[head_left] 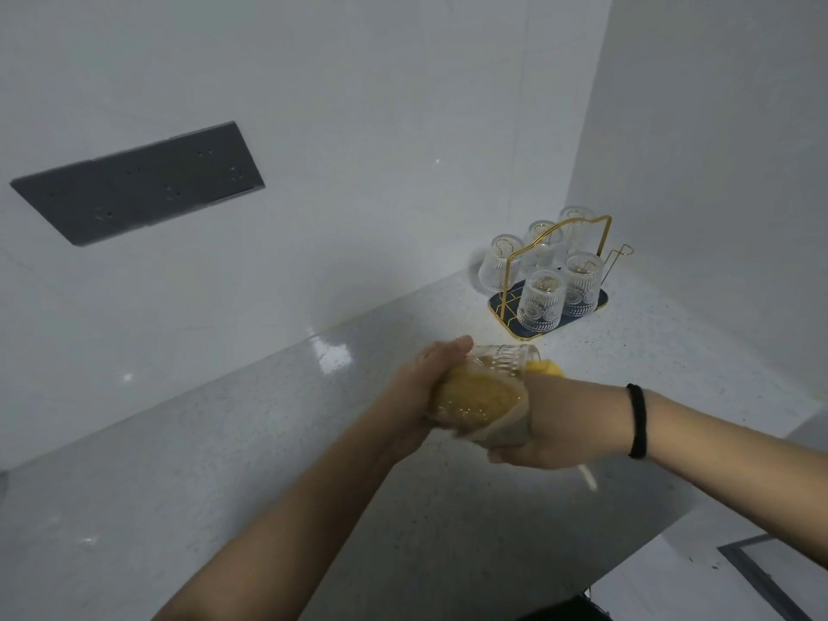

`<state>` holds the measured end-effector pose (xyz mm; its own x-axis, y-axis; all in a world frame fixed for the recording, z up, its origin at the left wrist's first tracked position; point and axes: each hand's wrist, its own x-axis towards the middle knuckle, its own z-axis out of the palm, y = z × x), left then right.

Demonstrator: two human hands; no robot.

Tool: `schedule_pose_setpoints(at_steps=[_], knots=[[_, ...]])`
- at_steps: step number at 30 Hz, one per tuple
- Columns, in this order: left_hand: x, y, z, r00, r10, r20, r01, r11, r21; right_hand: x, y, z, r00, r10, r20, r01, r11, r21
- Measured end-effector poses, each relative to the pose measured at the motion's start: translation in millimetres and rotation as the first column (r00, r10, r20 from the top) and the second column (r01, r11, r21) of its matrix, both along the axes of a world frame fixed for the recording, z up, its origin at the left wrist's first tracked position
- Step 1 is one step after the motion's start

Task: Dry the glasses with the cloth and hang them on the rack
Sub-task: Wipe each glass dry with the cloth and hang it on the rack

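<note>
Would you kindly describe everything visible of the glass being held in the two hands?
The glass is clear, with ribbed, patterned walls. It is held lying roughly on its side above the counter, apart from the rack. The left hand cups one side; the right hand holds the other. A yellow cloth is stuffed inside it and shows through the wall.

We saw the bench [215,463] lying bare on its whole left side, open for passage. The rack [549,280] stood in the far right corner, close against both walls, with five glasses [537,300] crowding its pegs. One peg [620,257] at its right end stood free, reachable from the front.
</note>
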<state>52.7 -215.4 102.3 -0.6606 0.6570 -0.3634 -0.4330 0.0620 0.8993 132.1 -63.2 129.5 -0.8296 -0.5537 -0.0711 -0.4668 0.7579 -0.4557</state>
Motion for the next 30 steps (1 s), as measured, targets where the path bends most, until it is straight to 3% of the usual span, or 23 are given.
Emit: schedule_pose_setpoints(at_steps=[2, 3, 4, 6, 8, 9, 10, 11, 12, 14, 15, 16, 18, 20, 22, 24, 25, 26, 28, 30], knots=[[-4, -3, 3, 0.988, -0.084, 0.127, 0.092, 0.994, -0.060, -1, 0, -15, 0.946, 0.126, -0.298, -0.078, 0.983, 0.168], [-7, -5, 4, 0.981, -0.120, 0.150, 0.129, 0.990, -0.053, -4, 3, -20, 0.946, 0.109, -0.305, -0.069, 0.988, 0.139], [-9, -6, 3, 0.981, -0.144, 0.133, 0.149, 0.988, -0.031, -5, 6, -17, 0.976, 0.024, -0.215, -0.018, 0.999, 0.034], [-6, -9, -2, 0.993, -0.114, -0.012, 0.114, 0.993, 0.031, -11, 15, -15, 0.975, -0.122, 0.184, 0.172, 0.943, -0.286], [1, -8, -10, 0.965, 0.018, -0.260, -0.006, 0.999, 0.048, -15, 23, -12, 0.865, -0.110, 0.490, 0.425, 0.680, -0.597], [6, -6, -16, 0.921, 0.080, -0.382, -0.062, 0.996, 0.060, -15, 24, -10, 0.824, -0.065, 0.562, 0.503, 0.538, -0.676], [9, -4, -22, 0.876, 0.121, -0.468, -0.093, 0.992, 0.081, -14, 24, -10, 0.801, -0.001, 0.599, 0.533, 0.457, -0.712], [11, -2, -26, 0.852, 0.144, -0.503, -0.114, 0.989, 0.092, -14, 24, -10, 0.800, 0.045, 0.598, 0.519, 0.449, -0.727], [11, 0, -28, 0.861, 0.147, -0.487, -0.116, 0.989, 0.095, -13, 22, -7, 0.810, 0.067, 0.582, 0.486, 0.477, -0.732], [7, 1, -22, 0.935, 0.122, -0.332, -0.093, 0.991, 0.100, -12, 22, -7, 0.912, -0.049, 0.408, 0.306, 0.744, -0.595], [6, 1, -17, 0.973, 0.092, -0.214, -0.074, 0.993, 0.092, -10, 22, -11, 0.970, -0.095, 0.225, 0.181, 0.897, -0.403], [3, 0, -15, 0.994, 0.048, -0.095, -0.042, 0.997, 0.066, -11, 21, -14, 0.996, -0.084, 0.008, 0.084, 0.982, -0.171], [-4, -2, -7, 0.998, -0.052, 0.041, 0.054, 0.998, -0.027, -13, 17, -30, 0.949, 0.039, -0.314, -0.011, 0.996, 0.092], [-8, -4, -6, 0.992, -0.115, 0.059, 0.119, 0.991, -0.059, -13, 17, -33, 0.973, -0.015, -0.228, 0.019, 1.000, 0.013], [-7, -3, -10, 0.996, -0.087, -0.031, 0.087, 0.996, -0.012, -15, 23, -28, 0.980, -0.148, 0.135, 0.176, 0.956, -0.234], [0, -1, -20, 0.961, 0.009, -0.278, -0.006, 1.000, 0.012, -15, 27, -24, 0.875, -0.110, 0.471, 0.378, 0.763, -0.525], [4, 1, -25, 0.913, 0.058, -0.404, -0.053, 0.998, 0.024, -13, 27, -21, 0.836, -0.043, 0.547, 0.444, 0.639, -0.628], [6, 2, -30, 0.877, 0.088, -0.472, -0.081, 0.996, 0.034, -11, 26, -19, 0.813, 0.015, 0.582, 0.469, 0.575, -0.671], [7, 6, -30, 0.900, 0.076, -0.429, -0.081, 0.997, 0.006, -7, 21, -16, 0.852, -0.015, 0.523, 0.405, 0.651, -0.642], [4, 7, -17, 0.976, 0.026, -0.217, -0.032, 0.999, -0.023, -4, 16, -15, 0.924, -0.121, 0.362, 0.293, 0.832, -0.471]])
